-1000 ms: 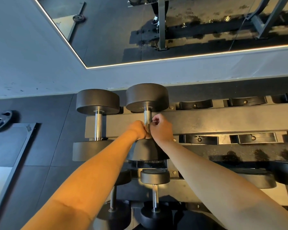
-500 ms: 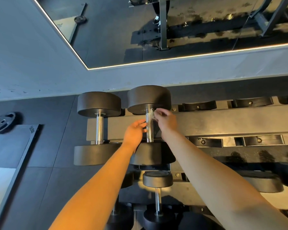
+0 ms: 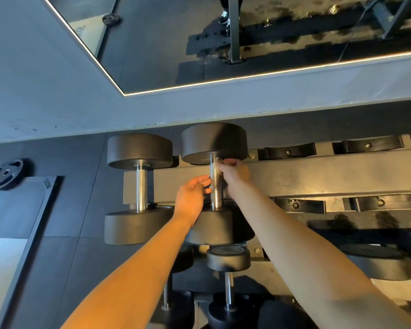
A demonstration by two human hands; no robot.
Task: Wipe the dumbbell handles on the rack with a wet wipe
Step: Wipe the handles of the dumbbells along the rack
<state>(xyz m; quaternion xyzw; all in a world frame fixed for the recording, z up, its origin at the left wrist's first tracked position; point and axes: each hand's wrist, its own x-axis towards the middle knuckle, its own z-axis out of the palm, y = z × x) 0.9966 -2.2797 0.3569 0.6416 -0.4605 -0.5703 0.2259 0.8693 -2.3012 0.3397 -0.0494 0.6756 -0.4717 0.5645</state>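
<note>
dumbbell handle, knurled chrome, runs between two black heads on the top tier of the rack, second from the rack's left end, with another dumbbell just beside it on the left. right hand is at the far end of the handle near the far head, its fingers pinching a small pale wet wipe against the bar. left hand sits just left of the handle with fingers relaxed and fairly straight, fingertips touching or nearly touching the bar, holding nothing.
</note>
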